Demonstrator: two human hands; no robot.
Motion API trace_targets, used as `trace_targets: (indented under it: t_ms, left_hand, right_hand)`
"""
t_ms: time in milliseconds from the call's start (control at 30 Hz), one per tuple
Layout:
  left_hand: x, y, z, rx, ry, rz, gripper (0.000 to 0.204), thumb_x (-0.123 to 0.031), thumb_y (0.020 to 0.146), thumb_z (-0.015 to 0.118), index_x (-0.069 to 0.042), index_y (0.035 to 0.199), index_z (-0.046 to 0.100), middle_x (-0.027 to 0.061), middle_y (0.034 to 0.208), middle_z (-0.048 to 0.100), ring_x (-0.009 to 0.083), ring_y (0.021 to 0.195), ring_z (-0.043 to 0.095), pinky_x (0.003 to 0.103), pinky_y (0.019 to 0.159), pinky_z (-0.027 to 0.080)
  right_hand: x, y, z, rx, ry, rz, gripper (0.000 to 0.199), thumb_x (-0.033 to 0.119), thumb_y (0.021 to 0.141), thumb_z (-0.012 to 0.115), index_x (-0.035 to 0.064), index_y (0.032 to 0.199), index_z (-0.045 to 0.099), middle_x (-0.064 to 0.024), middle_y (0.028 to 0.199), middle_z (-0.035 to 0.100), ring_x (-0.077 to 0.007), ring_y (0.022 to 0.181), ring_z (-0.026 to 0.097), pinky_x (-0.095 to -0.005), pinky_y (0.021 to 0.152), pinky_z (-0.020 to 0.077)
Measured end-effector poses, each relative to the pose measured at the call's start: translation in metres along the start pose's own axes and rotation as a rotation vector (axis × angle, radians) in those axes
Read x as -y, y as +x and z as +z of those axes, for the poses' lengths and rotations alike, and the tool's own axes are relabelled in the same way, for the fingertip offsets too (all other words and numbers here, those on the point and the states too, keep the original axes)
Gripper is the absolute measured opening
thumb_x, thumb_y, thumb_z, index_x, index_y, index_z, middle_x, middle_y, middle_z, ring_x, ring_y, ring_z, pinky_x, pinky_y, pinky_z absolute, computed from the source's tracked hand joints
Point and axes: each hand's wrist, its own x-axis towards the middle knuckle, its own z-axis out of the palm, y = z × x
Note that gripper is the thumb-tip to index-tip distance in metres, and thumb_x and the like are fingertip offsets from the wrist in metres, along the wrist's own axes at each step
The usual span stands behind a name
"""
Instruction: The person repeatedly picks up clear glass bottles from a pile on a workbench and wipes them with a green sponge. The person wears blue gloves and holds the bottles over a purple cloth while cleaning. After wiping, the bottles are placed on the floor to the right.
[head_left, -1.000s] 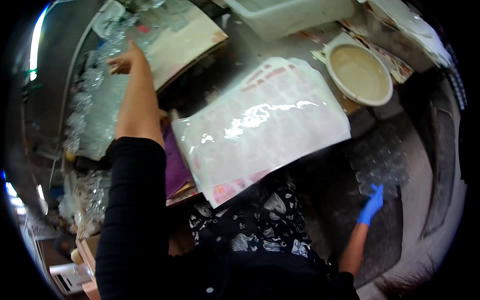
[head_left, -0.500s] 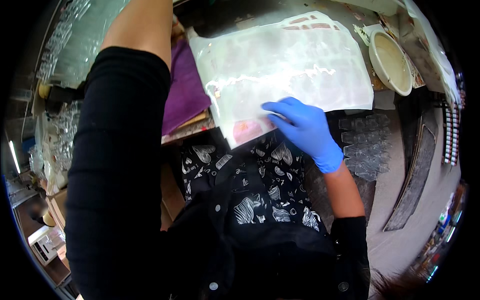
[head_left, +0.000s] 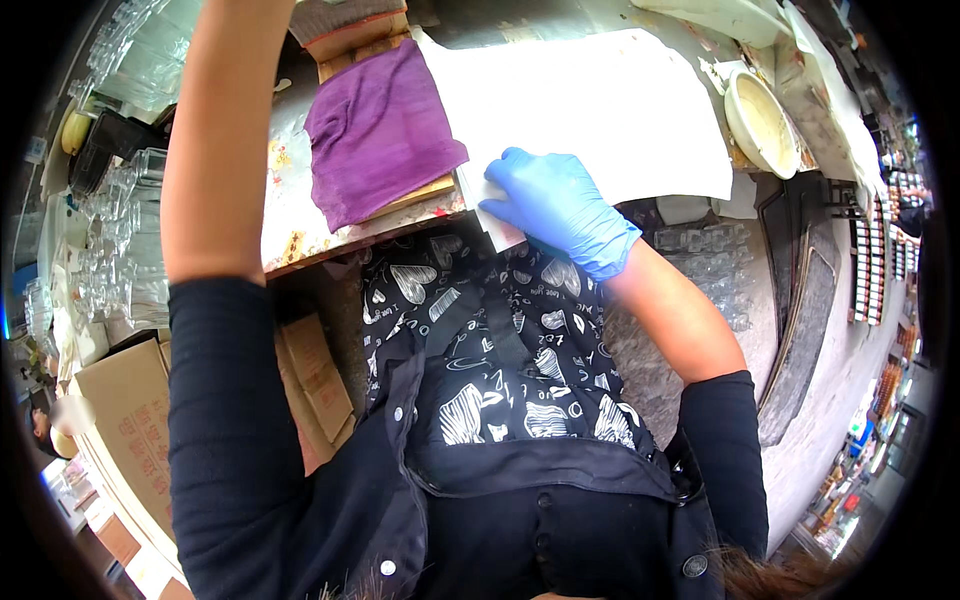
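Note:
My right hand [head_left: 560, 210], in a blue glove, lies at the near left corner of a large white sheet [head_left: 590, 110]. Its thumb and fingertips point left and stay apart, touching the sheet. Strong glare hides most of what is on the sheet; a little pink shows beside the thumb. My left arm reaches up past the top edge of the picture, so the left hand is out of sight. Left of the sheet, a folded purple cloth [head_left: 385, 135] covers part of a wooden board [head_left: 415, 193] at the table's near edge.
An off-white oval bowl [head_left: 765, 125] stands right of the sheet. Clear plastic pieces [head_left: 705, 265] lie below the table's right side, near dark curved strips [head_left: 800, 340]. Clear plastic items [head_left: 120, 250] crowd the left, above a cardboard box [head_left: 130, 420].
My right hand has moved left along the sheet's near edge. My left forearm has shifted left, uncovering more purple cloth. Glare on the sheet has grown, washing out its pink and brown patches.

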Motion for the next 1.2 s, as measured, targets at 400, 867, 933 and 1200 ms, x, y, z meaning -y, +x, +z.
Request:
trace_targets:
  t_ms: [400, 867, 933, 1200]
  left_hand:
    - [-0.021, -0.155, -0.108, -0.263, 0.078, -0.483, 0.051, -0.034, 0.096, 0.042, 0.004, 0.13, 0.046, 0.0173, 0.122, 0.059, 0.0268, 0.111, 0.06, 0.039, 0.097, 0.048]
    - [0.02, -0.161, -0.119, -0.1, 0.186, -0.685, 0.06, -0.044, 0.094, 0.039, -0.001, 0.134, 0.046, 0.0195, 0.121, 0.059, 0.0284, 0.103, 0.063, 0.039, 0.091, 0.048]
    - [0.022, -0.155, -0.118, -0.054, 0.21, -0.709, 0.062, -0.046, 0.094, 0.041, -0.003, 0.139, 0.042, 0.0179, 0.126, 0.056, 0.027, 0.106, 0.06, 0.038, 0.093, 0.046]
    - [0.027, -0.164, -0.162, -0.161, 0.429, -0.587, 0.067, -0.047, 0.093, 0.049, -0.004, 0.142, 0.039, 0.0107, 0.135, 0.051, 0.019, 0.122, 0.046, 0.037, 0.105, 0.026]
  right_hand:
    - [-0.025, 0.005, -0.013, -0.106, 0.488, 0.415, 0.02, 0.017, 0.08, 0.06, -0.0001, 0.085, 0.07, -0.0139, 0.077, 0.069, -0.0243, 0.072, 0.068, -0.0349, 0.071, 0.053]
    - [-0.119, -0.05, -0.053, -0.352, -0.139, 0.749, 0.068, 0.057, 0.074, 0.069, 0.0029, 0.113, 0.059, -0.0213, 0.099, 0.065, -0.0377, 0.086, 0.066, -0.0455, 0.077, 0.0528]
    - [-0.133, -0.052, -0.026, -0.276, -0.222, 0.652, 0.033, 0.036, 0.081, 0.063, 0.0046, 0.092, 0.064, -0.0182, 0.087, 0.066, -0.0372, 0.075, 0.066, -0.0464, 0.069, 0.053]
    - [-0.242, -0.09, -0.2, -0.854, 0.009, 0.462, 0.02, 0.019, 0.086, 0.059, 0.0043, 0.096, 0.067, -0.016, 0.085, 0.068, -0.0288, 0.077, 0.066, -0.0371, 0.073, 0.0515]
